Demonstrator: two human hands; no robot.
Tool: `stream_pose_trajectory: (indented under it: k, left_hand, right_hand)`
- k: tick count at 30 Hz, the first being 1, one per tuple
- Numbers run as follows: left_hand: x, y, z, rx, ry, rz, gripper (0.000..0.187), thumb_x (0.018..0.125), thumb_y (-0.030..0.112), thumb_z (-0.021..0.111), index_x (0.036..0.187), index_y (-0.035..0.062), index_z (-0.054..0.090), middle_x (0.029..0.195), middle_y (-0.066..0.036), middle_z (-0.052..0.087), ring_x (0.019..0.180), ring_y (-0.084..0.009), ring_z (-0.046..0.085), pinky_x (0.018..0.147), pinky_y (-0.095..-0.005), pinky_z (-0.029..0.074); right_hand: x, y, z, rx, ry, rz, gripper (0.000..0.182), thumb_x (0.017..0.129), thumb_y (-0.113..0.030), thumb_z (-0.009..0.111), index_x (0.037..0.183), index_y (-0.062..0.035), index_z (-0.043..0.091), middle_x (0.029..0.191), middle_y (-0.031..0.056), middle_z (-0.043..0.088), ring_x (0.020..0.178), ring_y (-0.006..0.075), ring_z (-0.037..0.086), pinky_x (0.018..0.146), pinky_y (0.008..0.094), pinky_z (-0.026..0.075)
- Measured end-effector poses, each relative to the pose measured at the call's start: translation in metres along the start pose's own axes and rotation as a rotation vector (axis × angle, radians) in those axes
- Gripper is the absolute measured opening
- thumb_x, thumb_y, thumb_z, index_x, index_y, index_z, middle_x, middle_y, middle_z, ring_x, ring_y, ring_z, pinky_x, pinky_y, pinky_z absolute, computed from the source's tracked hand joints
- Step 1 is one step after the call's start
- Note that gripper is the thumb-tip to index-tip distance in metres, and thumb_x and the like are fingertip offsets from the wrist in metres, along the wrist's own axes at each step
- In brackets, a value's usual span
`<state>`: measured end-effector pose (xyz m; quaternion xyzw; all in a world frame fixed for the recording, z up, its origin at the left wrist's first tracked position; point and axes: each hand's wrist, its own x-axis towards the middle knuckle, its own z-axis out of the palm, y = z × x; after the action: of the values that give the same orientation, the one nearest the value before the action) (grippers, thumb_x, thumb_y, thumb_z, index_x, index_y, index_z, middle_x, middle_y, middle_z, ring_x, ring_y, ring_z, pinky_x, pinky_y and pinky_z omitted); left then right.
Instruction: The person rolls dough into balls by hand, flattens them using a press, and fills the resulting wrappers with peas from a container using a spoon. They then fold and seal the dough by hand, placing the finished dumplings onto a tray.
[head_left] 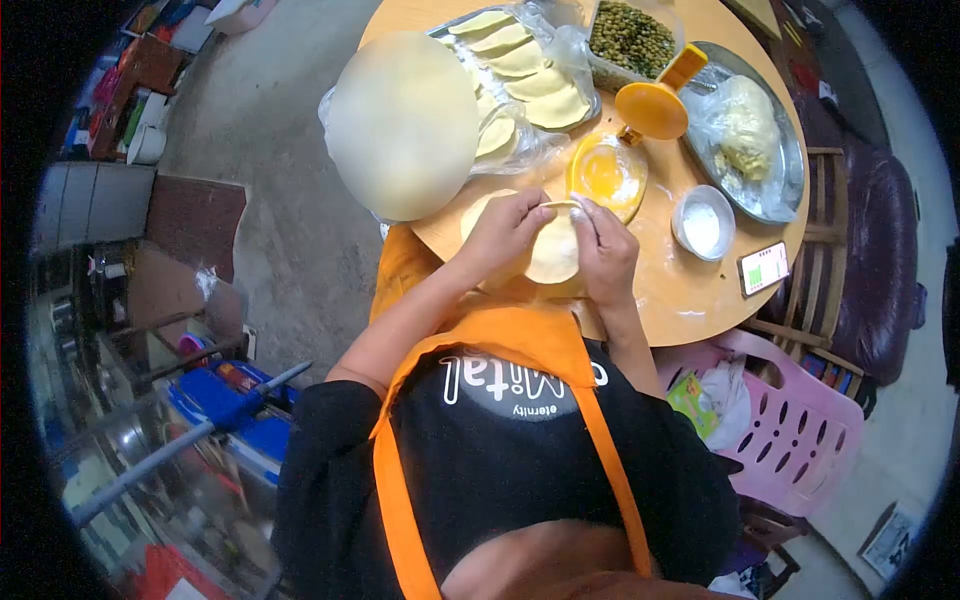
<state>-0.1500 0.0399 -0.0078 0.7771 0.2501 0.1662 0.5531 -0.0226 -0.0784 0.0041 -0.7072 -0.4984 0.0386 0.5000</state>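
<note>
My left hand (pixel 510 232) and my right hand (pixel 608 252) pinch the upper edge of a round, pale yellow dough wrapper (pixel 553 255), which hangs between them over the near side of the table. Fingertips of both hands meet close together at its top. Part of another pale dough piece (pixel 474 212) shows beside my left hand. Just beyond my right hand stands a yellow dough press (pixel 612 182) with its orange lid (pixel 652 110) raised. Right of it is a small bowl of white flour (pixel 703 224).
Folded dumplings (pixel 545 85) lie on a plastic-lined tray at the back, beside a container of green chopped filling (pixel 632 38). A metal tray (pixel 794 170) holds bagged dough (pixel 748 128). A phone (pixel 764 269) lies near the right edge, above a pink plastic chair (pixel 800 430). A blurred disc covers the table's left.
</note>
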Motion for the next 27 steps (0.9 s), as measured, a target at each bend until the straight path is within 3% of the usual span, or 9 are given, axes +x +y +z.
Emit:
stream_pose_trajectory:
  k: [2,5,8,11,12,15,18,22,27]
  left_hand:
    - [-0.001,0.004,0.000,0.114,0.015,-0.014,0.024,0.096,0.024,0.058,0.092,0.0007,0.060,0.073,-0.006,0.056,0.070,-0.0135,0.052,0.064,-0.0330,0.043]
    - [0.000,0.000,0.008,-0.179,0.114,0.079,0.023,0.094,0.021,0.060,0.089,-0.0013,0.057,0.071,-0.019,0.056,0.064,-0.0292,0.053,0.062,-0.0393,0.043]
    - [-0.002,0.005,0.004,0.004,0.097,0.044,0.023,0.093,0.021,0.060,0.089,-0.0014,0.058,0.072,-0.020,0.056,0.064,-0.0308,0.054,0.062,-0.0392,0.043]
    - [-0.001,-0.004,0.006,-0.029,0.074,0.070,0.024,0.095,0.023,0.059,0.091,-0.0001,0.061,0.069,-0.010,0.056,0.065,-0.0169,0.053,0.061,-0.0341,0.044]
    - [-0.001,-0.007,0.006,-0.022,0.072,0.066,0.024,0.095,0.023,0.059,0.091,0.0000,0.061,0.069,-0.010,0.056,0.065,-0.0170,0.053,0.061,-0.0340,0.044]
    - [0.000,-0.010,0.005,0.014,0.077,0.055,0.024,0.096,0.023,0.058,0.090,0.0000,0.062,0.069,-0.010,0.056,0.065,-0.0176,0.053,0.062,-0.0341,0.044]
    - [-0.001,-0.006,0.005,0.026,0.078,0.056,0.024,0.096,0.023,0.058,0.091,-0.0002,0.061,0.071,-0.010,0.057,0.066,-0.0192,0.055,0.062,-0.0347,0.044]
    - [0.000,-0.013,0.005,0.067,0.072,0.078,0.023,0.096,0.023,0.057,0.093,0.0004,0.060,0.074,-0.015,0.059,0.068,-0.0236,0.057,0.063,-0.0362,0.045]
    - [0.000,-0.015,0.008,-0.039,0.105,0.118,0.024,0.096,0.024,0.057,0.093,0.0005,0.059,0.075,-0.018,0.058,0.067,-0.0287,0.056,0.064,-0.0378,0.045]
  right_hand:
    - [-0.002,0.002,-0.001,0.011,-0.074,0.012,0.012,0.087,-0.003,0.066,0.097,0.0029,0.069,0.089,0.0191,0.069,0.079,0.0311,0.069,0.069,0.0365,0.054]
    - [-0.003,0.003,-0.001,0.008,-0.033,0.076,0.012,0.088,-0.004,0.066,0.097,0.0030,0.069,0.090,0.0193,0.069,0.079,0.0309,0.069,0.070,0.0366,0.054]
    - [-0.001,0.003,-0.001,-0.029,-0.088,0.037,0.012,0.088,-0.004,0.065,0.097,0.0036,0.068,0.090,0.0195,0.069,0.079,0.0309,0.069,0.070,0.0364,0.054]
    - [-0.002,-0.001,-0.003,-0.016,-0.075,0.100,0.012,0.090,-0.005,0.064,0.098,0.0040,0.068,0.089,0.0196,0.070,0.078,0.0311,0.069,0.069,0.0363,0.054]
    - [-0.003,-0.003,-0.002,0.001,-0.044,0.147,0.013,0.090,-0.005,0.064,0.098,0.0040,0.068,0.088,0.0196,0.070,0.077,0.0312,0.069,0.069,0.0363,0.054]
    - [0.000,0.001,0.002,-0.015,-0.046,-0.060,0.013,0.091,-0.005,0.063,0.100,0.0033,0.068,0.086,0.0196,0.069,0.076,0.0313,0.069,0.068,0.0367,0.054]
    - [-0.004,0.002,0.002,0.015,-0.070,0.050,0.013,0.090,-0.003,0.065,0.100,0.0037,0.069,0.088,0.0171,0.072,0.077,0.0228,0.071,0.071,0.0311,0.054]
    - [0.001,0.000,0.004,-0.048,-0.069,-0.048,0.014,0.090,-0.005,0.063,0.100,0.0040,0.067,0.088,0.0199,0.069,0.079,0.0332,0.069,0.071,0.0381,0.054]
    - [0.000,0.002,0.004,-0.018,-0.077,0.010,0.014,0.090,-0.006,0.064,0.100,0.0039,0.068,0.090,0.0203,0.070,0.080,0.0341,0.069,0.072,0.0381,0.054]
